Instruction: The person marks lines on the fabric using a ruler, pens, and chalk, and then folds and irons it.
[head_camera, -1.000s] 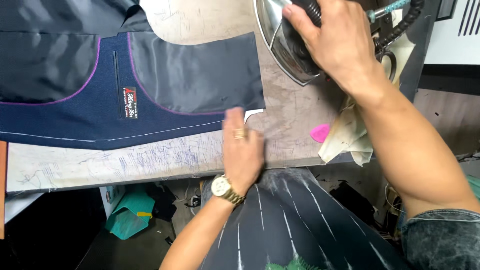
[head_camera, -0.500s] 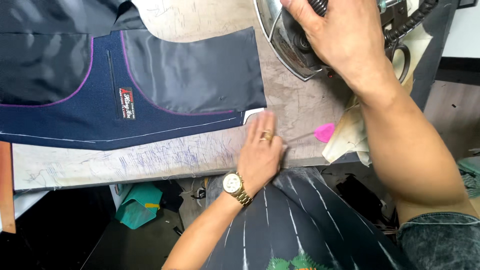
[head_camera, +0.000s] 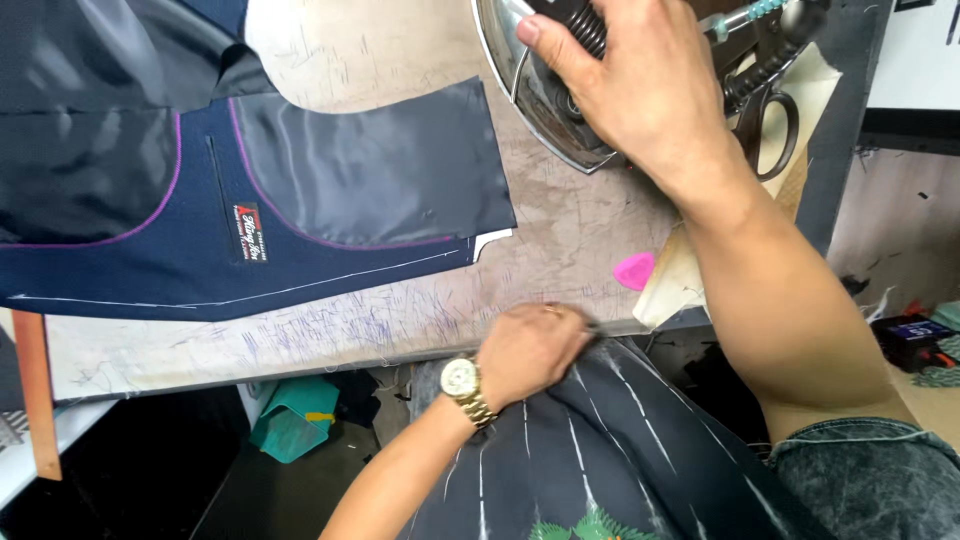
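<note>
At lower centre the left hand (head_camera: 530, 350), wearing a gold watch (head_camera: 462, 380), rests curled at the table (head_camera: 580, 230) edge, holding nothing visible. Pink chalk (head_camera: 634, 270) lies right of it. At upper left lies the navy jacket (head_camera: 250, 190). At top, the right hand (head_camera: 640, 90) grips the iron (head_camera: 540, 90) handle beside scissors (head_camera: 770, 120).

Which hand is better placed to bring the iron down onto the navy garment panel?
Right. The right hand already grips the iron by its handle, beside the navy garment panel. The left hand rests at the table edge, away from the iron.
</note>
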